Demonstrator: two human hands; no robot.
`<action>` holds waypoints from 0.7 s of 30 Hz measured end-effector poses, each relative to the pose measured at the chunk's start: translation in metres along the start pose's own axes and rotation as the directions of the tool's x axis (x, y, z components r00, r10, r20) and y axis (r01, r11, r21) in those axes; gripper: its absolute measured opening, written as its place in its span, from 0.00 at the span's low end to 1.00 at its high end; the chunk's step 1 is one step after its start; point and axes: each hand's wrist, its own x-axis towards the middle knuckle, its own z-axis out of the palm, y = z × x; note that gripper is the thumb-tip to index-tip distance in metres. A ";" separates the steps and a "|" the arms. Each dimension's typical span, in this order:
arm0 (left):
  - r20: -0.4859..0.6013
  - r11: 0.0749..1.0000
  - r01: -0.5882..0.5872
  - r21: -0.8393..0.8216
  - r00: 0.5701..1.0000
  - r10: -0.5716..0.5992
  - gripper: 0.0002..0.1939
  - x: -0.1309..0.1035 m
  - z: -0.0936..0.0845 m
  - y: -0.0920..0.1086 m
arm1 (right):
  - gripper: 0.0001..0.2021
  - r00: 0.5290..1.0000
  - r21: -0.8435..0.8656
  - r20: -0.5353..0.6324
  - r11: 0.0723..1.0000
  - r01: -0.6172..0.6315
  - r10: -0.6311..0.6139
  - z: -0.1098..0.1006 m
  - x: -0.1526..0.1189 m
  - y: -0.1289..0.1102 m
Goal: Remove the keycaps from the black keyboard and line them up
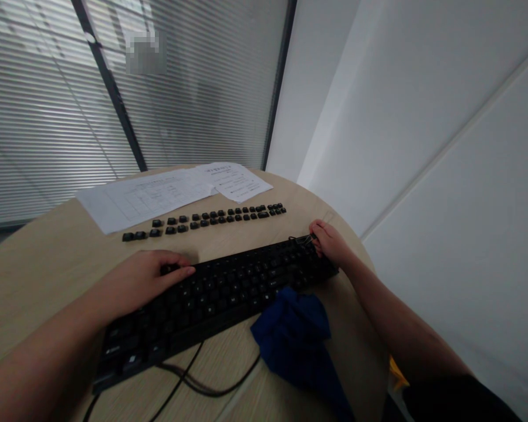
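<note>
A black keyboard [229, 287] lies at a slant across the table in front of me. My left hand [154, 272] grips its far edge towards the left, thumb on top and fingers curled over the back. At the keyboard's right end, my right hand [328, 239] is closed on a thin wire keycap puller [308, 239]. The puller's wire prongs reach down to the keys at the upper right corner. Whether they have hold of a keycap is too small to tell. Beyond the keyboard, loose black keycaps [203, 223] stand in two rows.
A crumpled blue cloth [294, 334] rests against the keyboard's near edge. Black cable [211, 394] loops over the table [48, 258] at the front. Printed paper sheets [158, 193] lie at the back. A white wall [444, 176] rises close on the right.
</note>
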 end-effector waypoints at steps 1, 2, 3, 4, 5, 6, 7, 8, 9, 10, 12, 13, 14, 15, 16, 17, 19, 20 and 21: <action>0.006 1.000 -0.002 -0.003 1.000 0.002 0.23 0.001 0.001 -0.002 | 0.13 1.000 -0.027 0.002 1.000 0.008 -0.008 0.000 0.000 0.001; 0.014 1.000 -0.007 -0.008 1.000 0.008 0.24 0.002 0.001 -0.003 | 0.13 1.000 -0.063 0.000 0.998 0.027 -0.027 -0.001 0.000 0.003; 0.023 1.000 -0.012 -0.011 1.000 0.012 0.24 0.002 0.001 -0.004 | 0.13 0.998 -0.105 -0.001 0.993 0.057 -0.057 -0.001 0.000 0.004; 0.032 1.000 -0.015 -0.009 0.999 0.015 0.24 0.003 0.002 -0.005 | 0.13 0.995 -0.154 0.001 0.984 0.094 -0.095 -0.001 -0.001 0.005; 0.036 1.000 -0.015 -0.003 0.999 0.015 0.24 0.003 0.001 -0.005 | 0.13 0.990 -0.206 0.004 0.969 0.136 -0.138 -0.002 -0.002 0.006; 0.036 1.000 -0.013 0.005 0.999 0.013 0.24 0.003 0.001 -0.005 | 0.13 0.984 -0.257 0.011 0.950 0.177 -0.180 -0.002 -0.003 0.006; 0.035 1.000 -0.009 0.014 0.999 0.009 0.24 0.003 0.001 -0.004 | 0.13 0.975 -0.304 0.019 0.928 0.216 -0.220 -0.002 -0.004 0.006; 0.036 1.000 -0.005 0.019 0.999 0.004 0.24 0.002 0.000 -0.003 | 0.13 0.966 -0.348 0.028 0.904 0.250 -0.257 -0.002 -0.005 0.005; 0.036 1.000 -0.004 0.018 0.999 0.003 0.24 0.001 0.000 -0.002 | 0.12 0.957 -0.388 0.036 0.878 0.280 -0.289 -0.001 -0.006 0.004; 0.034 1.000 -0.005 0.012 0.999 0.004 0.24 0.001 0.000 0.000 | 0.12 0.948 -0.424 0.045 0.853 0.305 -0.316 -0.001 -0.007 0.003; 0.025 1.000 -0.001 0.006 1.000 0.001 0.23 -0.001 -0.001 0.003 | 0.12 0.932 -0.483 0.056 0.807 0.340 -0.359 0.000 -0.010 0.000; 0.018 1.000 0.003 0.005 1.000 -0.003 0.23 -0.001 -0.001 0.004 | 0.12 0.925 -0.505 0.058 0.788 0.353 -0.377 0.001 -0.010 0.000; 0.011 1.000 0.004 0.003 1.000 -0.004 0.23 -0.002 -0.001 0.005 | 0.13 0.919 -0.521 0.062 0.772 0.363 -0.390 0.002 -0.011 -0.001; 0.002 1.000 0.003 0.000 1.000 -0.003 0.23 -0.002 -0.001 0.005 | 0.13 0.914 -0.533 0.067 0.760 0.372 -0.401 0.003 -0.012 -0.001; -0.008 1.000 -0.001 -0.005 1.000 0.001 0.23 -0.002 -0.001 0.005 | 0.13 0.909 -0.544 0.070 0.749 0.380 -0.410 0.003 -0.012 -0.001; -0.017 1.000 -0.008 -0.011 1.000 0.008 0.22 -0.002 0.000 0.004 | 0.13 0.906 -0.551 0.073 0.740 0.386 -0.418 0.004 -0.012 0.000; -0.030 1.000 -0.023 -0.020 0.999 0.022 0.22 -0.001 0.001 0.001 | 0.13 0.901 -0.553 0.065 0.736 0.390 -0.428 0.005 -0.011 0.003; -0.036 0.999 -0.026 -0.024 0.999 0.025 0.21 -0.001 0.001 0.000 | 0.14 0.900 -0.548 0.052 0.741 0.388 -0.432 0.005 -0.011 0.005; -0.040 0.999 -0.027 -0.028 0.999 0.026 0.21 -0.001 0.001 -0.002 | 0.15 0.901 -0.532 0.033 0.755 0.383 -0.433 0.006 -0.010 0.008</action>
